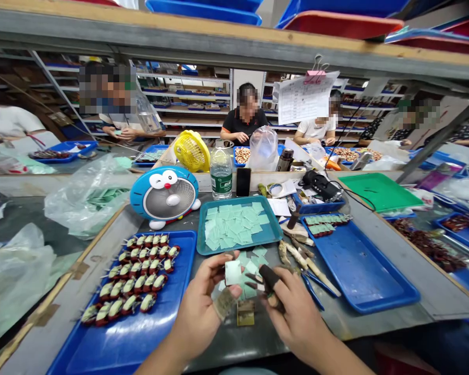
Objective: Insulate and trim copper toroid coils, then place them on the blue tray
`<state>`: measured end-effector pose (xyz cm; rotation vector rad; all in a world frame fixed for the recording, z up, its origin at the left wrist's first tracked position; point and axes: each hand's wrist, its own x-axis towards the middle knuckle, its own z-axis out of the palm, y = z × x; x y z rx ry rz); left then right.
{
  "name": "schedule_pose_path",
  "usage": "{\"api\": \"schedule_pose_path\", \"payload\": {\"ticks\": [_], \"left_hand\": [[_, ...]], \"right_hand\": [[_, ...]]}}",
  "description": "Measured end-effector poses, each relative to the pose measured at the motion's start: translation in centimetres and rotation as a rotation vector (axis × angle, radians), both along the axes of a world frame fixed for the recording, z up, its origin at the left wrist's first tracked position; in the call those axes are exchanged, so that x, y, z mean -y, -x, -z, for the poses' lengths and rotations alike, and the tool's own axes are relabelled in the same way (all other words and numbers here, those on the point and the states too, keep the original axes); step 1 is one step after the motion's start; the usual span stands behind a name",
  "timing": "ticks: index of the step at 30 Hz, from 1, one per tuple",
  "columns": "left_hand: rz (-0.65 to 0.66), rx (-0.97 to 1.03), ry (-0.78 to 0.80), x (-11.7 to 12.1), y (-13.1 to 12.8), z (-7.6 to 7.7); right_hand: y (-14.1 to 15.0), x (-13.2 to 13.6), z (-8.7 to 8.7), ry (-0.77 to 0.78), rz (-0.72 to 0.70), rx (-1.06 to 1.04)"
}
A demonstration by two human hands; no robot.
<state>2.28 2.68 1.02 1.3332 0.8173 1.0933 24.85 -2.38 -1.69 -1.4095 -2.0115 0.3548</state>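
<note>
My left hand (205, 302) pinches a small pale green square sheet (233, 272) between thumb and fingers, its fingertip taped. My right hand (293, 312), a black cot on one finger, is closed on a thin tool (254, 285) pointing at the sheet. A small brown wound coil part (245, 313) lies on the table below both hands. Loose green squares (252, 263) are scattered behind the hands.
A blue tray (117, 338) at the left holds rows of wound coils (136, 276). A teal tray (273, 229) of green squares sits ahead, a blue tray (363, 271) and taped pliers (305, 260) to the right. A cartoon fan (164, 197), a bottle (221, 177), plastic bags and other workers lie beyond.
</note>
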Motion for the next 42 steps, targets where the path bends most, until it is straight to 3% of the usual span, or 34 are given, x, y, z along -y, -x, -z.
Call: {"api": "schedule_pose_path", "payload": {"ticks": [11, 18, 23, 29, 37, 40, 42], "left_hand": [[0.014, -0.43, -0.332, 0.8, 1.4, -0.7], [0.046, -0.439, -0.351, 1.0, 1.4, -0.9], [0.11, -0.432, -0.356, 0.9, 1.3, -1.3], [0.11, -0.472, -0.356, 1.0, 1.2, -1.4], [0.057, -0.28, -0.192, 1.6, 0.0, -0.5], [0.105, -0.038, 0.048, 1.2, -0.4, -0.5], [0.111, 0.185, 0.242, 0.8, -0.4, -0.7]], "right_hand": [[-1.7, -0.4, 0.1, -0.161, -0.095, 0.233], [-2.0, 0.1, -0.1, -0.131, -0.123, 0.171], [-2.3, -0.1, -0.6, -0.187, 0.003, 0.185], [-2.7, -0.8, -1.1, -0.232, -0.058, 0.254], [-2.1, -0.8, -0.2, -0.259, -0.012, 0.212], [-1.5, 0.1, 1.0, -0.091, 0.026, 0.083], [-1.5, 1.1, 2.8, -0.012, 0.114, 0.019]]}}
